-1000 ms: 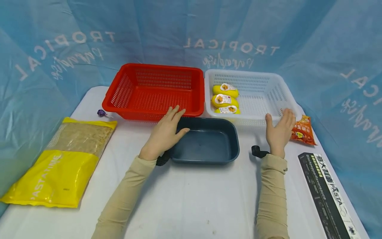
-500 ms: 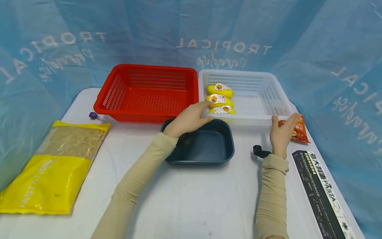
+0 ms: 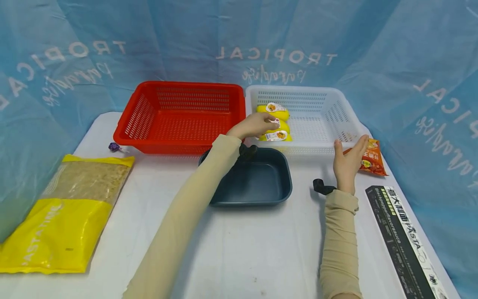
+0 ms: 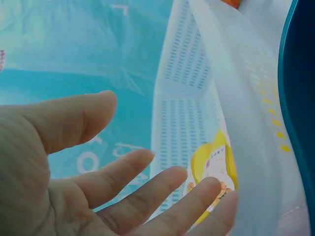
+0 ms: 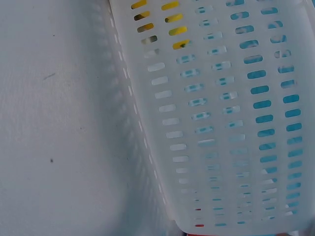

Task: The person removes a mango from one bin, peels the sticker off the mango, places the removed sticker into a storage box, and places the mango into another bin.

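My left hand (image 3: 255, 124) reaches over the left end of the white basket (image 3: 317, 145), palm turned sideways. Under and beside its fingers lie several yellow oblong items (image 3: 274, 136) with white labels, partly hidden by the hand. In the left wrist view the thumb and fingers (image 4: 133, 196) are spread apart with nothing between them, and a yellow item (image 4: 201, 160) shows behind the fingertips. My right hand (image 3: 348, 164) is by the basket's front right corner, thumb apart from the fingers. The right wrist view shows the basket's slotted wall (image 5: 211, 98) and no part of that hand.
A red basket (image 3: 179, 147) adjoins the white one. In front sits a dark blue tray (image 3: 257, 187), below my left forearm. A yellow pasta bag (image 3: 63, 232) and a purple-wrapped candy (image 3: 115, 147) lie left; an orange snack bag (image 3: 373, 160) and a black-and-white pasta box (image 3: 403, 241) lie right.
My left hand has moved from the blue tray's left rim, rightward and forward, to over the yellow items. My right hand has stayed near the basket corner with small shifts. The head view has turned slightly.
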`<state>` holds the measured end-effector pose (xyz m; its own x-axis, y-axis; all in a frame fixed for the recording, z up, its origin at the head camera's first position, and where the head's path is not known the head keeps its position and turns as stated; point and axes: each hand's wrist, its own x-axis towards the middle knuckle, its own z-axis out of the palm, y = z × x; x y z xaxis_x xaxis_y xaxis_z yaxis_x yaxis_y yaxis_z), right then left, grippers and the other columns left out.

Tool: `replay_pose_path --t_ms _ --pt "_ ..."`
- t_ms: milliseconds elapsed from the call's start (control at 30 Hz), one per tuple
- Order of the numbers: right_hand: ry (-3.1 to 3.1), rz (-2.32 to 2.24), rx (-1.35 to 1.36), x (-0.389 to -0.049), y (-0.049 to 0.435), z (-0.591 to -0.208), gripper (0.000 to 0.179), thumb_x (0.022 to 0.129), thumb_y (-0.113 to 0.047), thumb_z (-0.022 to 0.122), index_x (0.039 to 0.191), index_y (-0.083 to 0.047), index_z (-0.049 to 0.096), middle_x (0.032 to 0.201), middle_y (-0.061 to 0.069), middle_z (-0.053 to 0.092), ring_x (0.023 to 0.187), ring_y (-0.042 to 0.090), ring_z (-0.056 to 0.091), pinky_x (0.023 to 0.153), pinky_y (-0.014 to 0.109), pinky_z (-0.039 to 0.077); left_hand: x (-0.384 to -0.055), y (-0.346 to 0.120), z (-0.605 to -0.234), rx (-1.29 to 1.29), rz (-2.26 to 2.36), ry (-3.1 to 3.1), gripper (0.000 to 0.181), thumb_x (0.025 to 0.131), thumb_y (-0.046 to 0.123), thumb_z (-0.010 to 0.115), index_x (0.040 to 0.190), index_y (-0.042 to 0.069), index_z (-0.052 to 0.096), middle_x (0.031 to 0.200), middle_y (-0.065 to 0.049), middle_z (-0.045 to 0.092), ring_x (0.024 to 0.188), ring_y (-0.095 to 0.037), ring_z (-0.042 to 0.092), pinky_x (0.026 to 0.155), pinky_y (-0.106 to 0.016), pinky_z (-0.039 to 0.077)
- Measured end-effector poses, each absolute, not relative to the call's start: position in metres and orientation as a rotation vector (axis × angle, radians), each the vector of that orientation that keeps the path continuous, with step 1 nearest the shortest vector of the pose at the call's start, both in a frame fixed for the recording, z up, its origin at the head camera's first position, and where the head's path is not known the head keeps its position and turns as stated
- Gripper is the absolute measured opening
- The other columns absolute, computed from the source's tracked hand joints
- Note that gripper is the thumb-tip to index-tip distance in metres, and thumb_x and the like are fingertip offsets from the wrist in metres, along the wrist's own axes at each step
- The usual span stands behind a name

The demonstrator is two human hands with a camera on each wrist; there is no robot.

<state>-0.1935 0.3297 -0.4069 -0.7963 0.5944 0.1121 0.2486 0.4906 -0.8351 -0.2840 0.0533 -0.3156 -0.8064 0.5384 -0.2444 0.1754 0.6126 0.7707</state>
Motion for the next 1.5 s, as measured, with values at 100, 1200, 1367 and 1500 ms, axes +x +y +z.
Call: replay_pose_path --t_ms 100,1200,1367,1500 --pt "-2.347 1.243 -0.709 -0.193 0.331 -0.407 0.085 0.097 -0.05 0.046 0.156 -0.022 -0.009 0.165 0.001 -0.01 0.152 0.028 0.001 0.121 0.054 0.005 -0.292 0.061 -0.314 0.531 1.024 2.348 0.053 0.097 0.036 0.054 0.145 0.012 0.045 0.128 -0.006 0.057 0.097 -0.017 0.052 0.093 -0.035 0.052" --pt "-2.297 1.285 -0.701 -0.197 0.329 -0.411 0.081 0.097 -0.048 0.045 0.156 -0.025 -0.005 0.164 -0.006 -0.01 0.152 0.022 0.001 0.122 0.049 0.008 -0.32 0.1 -0.351 0.344 0.959 2.279 0.044 0.094 0.029 0.061 0.135 0.015 0.055 0.145 -0.002 0.046 0.105 -0.018 0.046 0.1 -0.031 0.042" --pt "-2.297 1.271 -0.698 -0.198 0.331 -0.412 0.081 0.097 -0.05 0.045 0.156 -0.025 -0.005 0.164 -0.006 -0.009 0.152 0.023 0.001 0.121 0.053 0.008 -0.321 0.106 -0.356 0.379 0.843 2.333 0.049 0.094 0.032 0.06 0.14 0.014 0.052 0.143 -0.002 0.05 0.123 -0.018 0.044 0.109 -0.032 0.036" --pt "-2.3 1.255 -0.701 -0.198 0.331 -0.413 0.081 0.096 -0.051 0.045 0.157 -0.026 -0.004 0.164 -0.005 -0.008 0.152 0.024 0.003 0.121 0.054 0.009 -0.323 0.108 -0.359 0.465 0.774 2.335 0.054 0.095 0.034 0.059 0.144 0.015 0.047 0.149 -0.002 0.046 0.13 -0.018 0.042 0.113 -0.033 0.032"
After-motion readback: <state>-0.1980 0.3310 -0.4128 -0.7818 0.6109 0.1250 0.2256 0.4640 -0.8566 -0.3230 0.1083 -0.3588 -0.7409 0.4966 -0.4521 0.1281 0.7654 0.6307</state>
